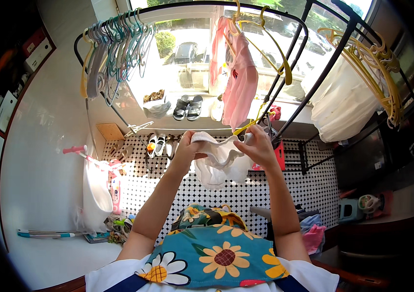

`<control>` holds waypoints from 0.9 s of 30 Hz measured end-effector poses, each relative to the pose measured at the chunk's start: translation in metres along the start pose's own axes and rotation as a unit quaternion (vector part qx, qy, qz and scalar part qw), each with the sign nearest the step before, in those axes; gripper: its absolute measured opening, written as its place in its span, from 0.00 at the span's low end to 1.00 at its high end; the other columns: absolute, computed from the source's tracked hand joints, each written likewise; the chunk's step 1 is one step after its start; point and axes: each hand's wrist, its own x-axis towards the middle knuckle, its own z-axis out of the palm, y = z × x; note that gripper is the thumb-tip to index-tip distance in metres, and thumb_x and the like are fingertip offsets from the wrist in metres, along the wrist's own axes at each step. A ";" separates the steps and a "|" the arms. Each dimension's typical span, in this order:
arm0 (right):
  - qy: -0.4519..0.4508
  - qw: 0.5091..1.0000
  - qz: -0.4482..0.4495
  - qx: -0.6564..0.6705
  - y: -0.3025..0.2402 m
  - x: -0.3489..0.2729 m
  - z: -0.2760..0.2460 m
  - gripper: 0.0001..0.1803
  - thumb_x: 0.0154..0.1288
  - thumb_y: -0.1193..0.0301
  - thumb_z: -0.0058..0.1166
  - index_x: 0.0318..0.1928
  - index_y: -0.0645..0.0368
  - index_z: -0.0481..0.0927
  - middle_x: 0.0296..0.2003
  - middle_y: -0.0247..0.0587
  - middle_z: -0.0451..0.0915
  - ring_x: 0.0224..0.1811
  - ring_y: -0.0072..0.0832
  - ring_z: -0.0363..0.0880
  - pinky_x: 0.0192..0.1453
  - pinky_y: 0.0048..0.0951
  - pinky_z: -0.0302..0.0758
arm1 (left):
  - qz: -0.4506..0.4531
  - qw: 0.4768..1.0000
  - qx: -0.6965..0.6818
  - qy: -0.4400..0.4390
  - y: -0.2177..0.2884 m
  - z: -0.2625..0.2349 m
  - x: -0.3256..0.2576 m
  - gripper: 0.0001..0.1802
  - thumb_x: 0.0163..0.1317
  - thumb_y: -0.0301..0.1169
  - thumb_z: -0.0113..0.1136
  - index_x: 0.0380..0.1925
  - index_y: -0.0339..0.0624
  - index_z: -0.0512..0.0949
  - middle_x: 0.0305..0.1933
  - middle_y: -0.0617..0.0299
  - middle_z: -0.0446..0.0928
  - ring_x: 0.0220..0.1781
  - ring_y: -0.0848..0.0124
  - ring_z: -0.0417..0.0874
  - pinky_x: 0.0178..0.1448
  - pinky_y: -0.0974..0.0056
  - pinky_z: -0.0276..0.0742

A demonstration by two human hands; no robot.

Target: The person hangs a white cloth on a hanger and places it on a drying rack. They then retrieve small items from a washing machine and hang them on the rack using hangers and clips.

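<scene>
Between my two hands hangs a small white garment (219, 163), its upper edge stretched sideways into an open, wavy band. My left hand (185, 150) is closed on the left end of that edge. The right end is pinched in my right hand (258, 147). A yellow hanger (250, 125) shows just above my right fingers; whether they also grip it, I cannot tell. Right behind the garment, a pink garment (241, 82) hangs from the rack.
A black clothes rack (178, 6) spans the window, with several hangers (114, 53) bunched at left. Yellow hangers (370, 73) and a white skirt-like garment (341, 100) hang at right. Shoes (157, 145) stand by the wall, a pink scooter (114, 180) at left, folded clothes (311, 231) near right.
</scene>
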 end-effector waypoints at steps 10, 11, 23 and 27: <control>-0.049 0.988 0.148 0.005 0.021 -0.028 -0.009 0.25 0.50 0.57 0.66 0.37 0.64 0.73 0.30 0.46 0.77 0.32 0.34 0.78 0.39 0.32 0.73 | 0.252 0.802 0.510 0.184 0.001 -0.059 -0.014 0.11 0.42 0.18 0.52 0.29 0.40 0.75 0.34 0.60 0.72 0.28 0.67 0.76 0.34 0.66 0.73; -0.029 0.994 0.104 0.009 0.019 -0.027 -0.004 0.25 0.50 0.56 0.66 0.37 0.64 0.73 0.30 0.45 0.77 0.32 0.34 0.78 0.39 0.32 0.73 | 0.202 0.827 0.498 0.163 0.001 -0.063 -0.014 0.11 0.43 0.19 0.52 0.30 0.40 0.75 0.32 0.60 0.73 0.28 0.68 0.76 0.34 0.66 0.73; 0.167 0.965 -0.199 -0.023 -0.038 0.079 -0.083 0.14 0.57 0.71 0.59 0.45 0.59 0.76 0.45 0.42 0.75 0.50 0.34 0.74 0.54 0.33 0.70 | -0.047 0.958 -0.282 0.036 -0.027 -0.025 -0.057 0.19 0.48 0.14 0.53 0.41 0.43 0.65 0.42 0.57 0.72 0.43 0.67 0.77 0.49 0.61 0.77; 0.338 0.897 -0.079 -0.273 -0.035 0.162 -0.113 0.24 0.56 0.63 0.58 0.50 0.63 0.73 0.51 0.51 0.70 0.53 0.45 0.73 0.57 0.39 0.70 | 0.019 0.988 -0.150 0.039 -0.027 -0.015 -0.064 0.21 0.46 0.15 0.57 0.40 0.43 0.64 0.40 0.59 0.71 0.39 0.71 0.77 0.44 0.67 0.76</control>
